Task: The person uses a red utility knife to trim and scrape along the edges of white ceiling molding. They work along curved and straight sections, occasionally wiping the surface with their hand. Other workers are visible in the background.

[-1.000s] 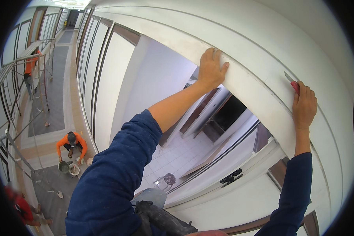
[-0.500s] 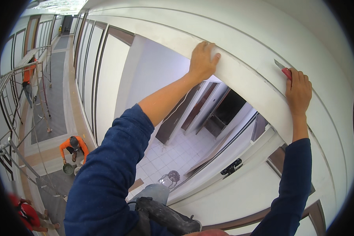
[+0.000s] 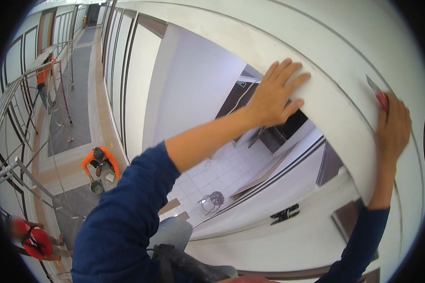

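My left hand (image 3: 279, 93) lies with its fingers spread against the white header board (image 3: 243, 40) above the opening. In my right hand (image 3: 393, 126) is a red-handled knife (image 3: 381, 98), its pointed metal blade up and tilted left. The blade is close to the white wall panel (image 3: 344, 42) above the board; I cannot tell whether it touches. A thin dark groove runs along the board's upper edge, between my two hands.
Beyond the opening, a round stool (image 3: 213, 200) stands on white floor tiles. Metal scaffolding (image 3: 33, 70) lines the corridor at left, with a person in orange beside it. Below, another person in orange crouches by a dark bucket (image 3: 97, 187); a person in red (image 3: 38, 240) is nearer.
My left hand has left its grip on the board's upper edge and now lies lower, fingers spread. The knife and my right hand appear further right and slightly lower; the whole view has shifted.
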Demonstrator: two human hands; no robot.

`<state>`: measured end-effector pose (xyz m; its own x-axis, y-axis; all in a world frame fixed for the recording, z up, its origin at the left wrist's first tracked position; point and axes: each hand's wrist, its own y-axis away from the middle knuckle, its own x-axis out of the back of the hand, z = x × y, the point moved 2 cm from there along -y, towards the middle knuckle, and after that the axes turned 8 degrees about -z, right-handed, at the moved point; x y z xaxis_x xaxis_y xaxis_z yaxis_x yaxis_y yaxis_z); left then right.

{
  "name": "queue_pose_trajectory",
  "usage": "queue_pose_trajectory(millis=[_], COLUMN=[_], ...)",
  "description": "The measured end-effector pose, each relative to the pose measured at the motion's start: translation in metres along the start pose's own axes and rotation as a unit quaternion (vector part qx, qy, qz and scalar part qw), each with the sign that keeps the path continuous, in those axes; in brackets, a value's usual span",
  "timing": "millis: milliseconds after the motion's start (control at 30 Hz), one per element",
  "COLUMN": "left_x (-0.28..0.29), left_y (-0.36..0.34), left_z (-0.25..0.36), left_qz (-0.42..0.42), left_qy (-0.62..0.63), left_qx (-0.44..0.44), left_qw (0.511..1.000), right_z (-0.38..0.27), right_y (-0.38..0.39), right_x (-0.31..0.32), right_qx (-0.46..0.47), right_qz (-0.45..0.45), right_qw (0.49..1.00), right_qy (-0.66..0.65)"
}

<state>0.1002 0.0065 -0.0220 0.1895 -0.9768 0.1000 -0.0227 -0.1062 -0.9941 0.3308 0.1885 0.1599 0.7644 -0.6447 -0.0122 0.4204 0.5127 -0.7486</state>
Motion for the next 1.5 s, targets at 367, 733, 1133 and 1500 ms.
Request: queue_pose_trajectory(millis=[367, 733, 1133, 1500], left_x=[-0.018, 0.029, 0.292, 0.311], left_y=[0.023, 0.076, 0.319, 0.312], left_z=[-0.010, 0.034, 0.324, 0.336], left_qz=[-0.058, -0.160, -0.681, -0.662], left_qy=[0.015, 0.234, 0.064, 0.007], left_qx=[0.091, 0.333, 0.654, 0.710], left_qw=[0.994, 0.899, 0.322, 0.240], right_z=[0.013, 0.018, -0.047, -0.275], right_y=[0.003, 0.001, 0.008, -0.176], right_x=[0.027, 0.028, 0.045, 0.006], right_qx=[0.034, 0.031, -0.358, -0.396], right_qz=[-0.127, -0.122, -0.192, -0.357], right_qw=[0.991, 0.992, 0.879, 0.164], right_qy=[0.029, -0.018, -0.249, -0.830])
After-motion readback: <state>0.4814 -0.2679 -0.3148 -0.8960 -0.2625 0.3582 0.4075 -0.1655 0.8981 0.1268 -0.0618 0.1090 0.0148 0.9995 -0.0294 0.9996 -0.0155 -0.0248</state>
